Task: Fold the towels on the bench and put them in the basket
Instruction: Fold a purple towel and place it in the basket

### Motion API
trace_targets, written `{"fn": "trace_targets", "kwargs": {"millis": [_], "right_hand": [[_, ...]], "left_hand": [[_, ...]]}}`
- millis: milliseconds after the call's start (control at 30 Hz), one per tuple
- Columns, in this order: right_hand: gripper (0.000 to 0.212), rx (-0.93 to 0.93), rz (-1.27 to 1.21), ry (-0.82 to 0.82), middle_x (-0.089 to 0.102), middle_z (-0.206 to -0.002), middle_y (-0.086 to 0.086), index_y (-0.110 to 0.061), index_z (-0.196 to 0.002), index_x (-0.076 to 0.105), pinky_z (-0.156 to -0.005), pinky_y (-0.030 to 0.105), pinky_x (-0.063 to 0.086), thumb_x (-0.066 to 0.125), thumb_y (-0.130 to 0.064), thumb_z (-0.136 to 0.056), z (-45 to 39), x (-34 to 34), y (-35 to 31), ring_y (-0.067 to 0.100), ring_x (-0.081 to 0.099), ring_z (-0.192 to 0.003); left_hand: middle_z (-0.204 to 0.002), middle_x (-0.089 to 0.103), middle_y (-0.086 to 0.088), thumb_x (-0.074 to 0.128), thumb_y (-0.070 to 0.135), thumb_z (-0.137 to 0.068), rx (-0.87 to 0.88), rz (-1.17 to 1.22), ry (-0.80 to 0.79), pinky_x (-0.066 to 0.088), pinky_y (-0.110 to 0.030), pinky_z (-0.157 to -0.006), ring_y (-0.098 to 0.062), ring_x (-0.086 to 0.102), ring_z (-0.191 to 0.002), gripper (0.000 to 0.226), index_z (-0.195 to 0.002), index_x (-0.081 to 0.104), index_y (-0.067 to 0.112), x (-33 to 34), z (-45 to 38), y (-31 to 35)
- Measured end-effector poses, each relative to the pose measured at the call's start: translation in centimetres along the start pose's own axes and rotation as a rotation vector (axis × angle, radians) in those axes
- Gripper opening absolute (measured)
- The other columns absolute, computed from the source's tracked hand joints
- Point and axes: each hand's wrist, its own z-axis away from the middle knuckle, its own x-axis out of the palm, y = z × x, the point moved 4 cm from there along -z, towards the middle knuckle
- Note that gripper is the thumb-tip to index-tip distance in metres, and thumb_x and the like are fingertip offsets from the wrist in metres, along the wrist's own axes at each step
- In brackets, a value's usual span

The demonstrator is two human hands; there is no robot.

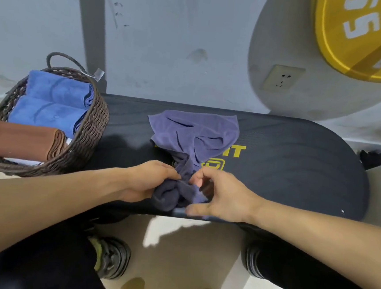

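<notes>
You are looking down at a black padded bench (pixel 285 175) with yellow lettering, your 2 bare arms reaching in from the bottom of the view. A purple towel (pixel 195 133) lies crumpled near the middle of the bench, its far part spread loosely and its near end bunched into a dark wad at the bench's front edge. Your left hand (pixel 149 182) grips that wad from the left side, fingers curled into the cloth. Your right hand (pixel 222 195) touches the same bunch from the right, thumb and fingers bent around it; whether it truly pinches the fabric is hard to tell. At the left end of the bench sits a brown woven basket (pixel 91 135) that already contains 2 folded blue towels (pixel 57 100) and 1 folded brown towel (pixel 21 140), packed side by side. Judging from this, most of the job looks finished: 3 towels are stored, and the purple one is unfolded and has yet to join them.
</notes>
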Motion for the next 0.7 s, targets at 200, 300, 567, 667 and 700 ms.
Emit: {"fn": "trace_targets", "kwargs": {"millis": [200,300,567,667,700], "right_hand": [[0.006,-0.032,-0.052,-0.048,0.071,-0.076,0.005,-0.017,-0.087,0.072,-0.059,0.022,0.049,0.076,-0.014,-0.084,2.3,-0.6,-0.4,0.005,0.056,-0.059],[0.009,-0.070,0.003,-0.224,0.069,-0.083,0.010,-0.017,-0.093,0.074,-0.069,0.034,0.052,0.077,-0.018,-0.084,3.9,-0.6,-0.4,0.006,0.054,-0.069],[0.015,0.212,0.058,-0.628,0.070,-0.072,0.008,-0.012,-0.099,0.066,-0.064,0.027,0.052,0.070,-0.008,-0.085,8.4,-1.0,2.1,0.015,0.066,-0.065],[0.048,0.390,0.096,-0.698,0.073,-0.078,0.008,-0.011,-0.127,0.045,-0.059,0.026,0.054,0.072,-0.010,-0.087,9.6,-1.7,3.3,0.018,0.070,-0.064],[0.060,0.425,0.078,-0.678,0.073,-0.079,0.009,-0.012,-0.133,0.036,-0.059,0.026,0.054,0.073,-0.012,-0.087,9.8,-2.0,3.6,0.019,0.071,-0.064]], "left_hand": [[-0.074,0.067,-0.005,0.071,0.038,-0.086,-0.121,-0.139,-0.174,0.047,-0.023,-0.050,-0.015,0.060,-0.056,0.033,-0.098,0.067,0.008,1.0,3.1,-1.2],[-0.085,0.070,-0.011,0.079,0.021,-0.081,-0.112,-0.147,-0.238,0.052,-0.027,-0.055,-0.020,0.064,-0.067,0.045,-0.119,0.059,0.005,0.8,4.4,-1.7],[-0.081,0.072,-0.024,0.050,-0.007,-0.093,0.048,-0.690,-0.105,0.052,-0.030,-0.049,-0.028,0.064,-0.055,0.053,-0.133,0.034,0.023,0.0,5.5,-1.5],[-0.081,0.073,-0.020,0.051,0.000,-0.094,0.047,-0.742,-0.231,0.053,-0.029,-0.048,-0.029,0.068,-0.058,0.052,-0.130,0.036,0.034,0.2,6.3,-0.5],[-0.084,0.073,-0.021,0.052,0.002,-0.095,0.053,-0.758,-0.285,0.053,-0.029,-0.048,-0.031,0.068,-0.060,0.049,-0.128,0.040,0.036,0.3,6.5,-0.2]]}}
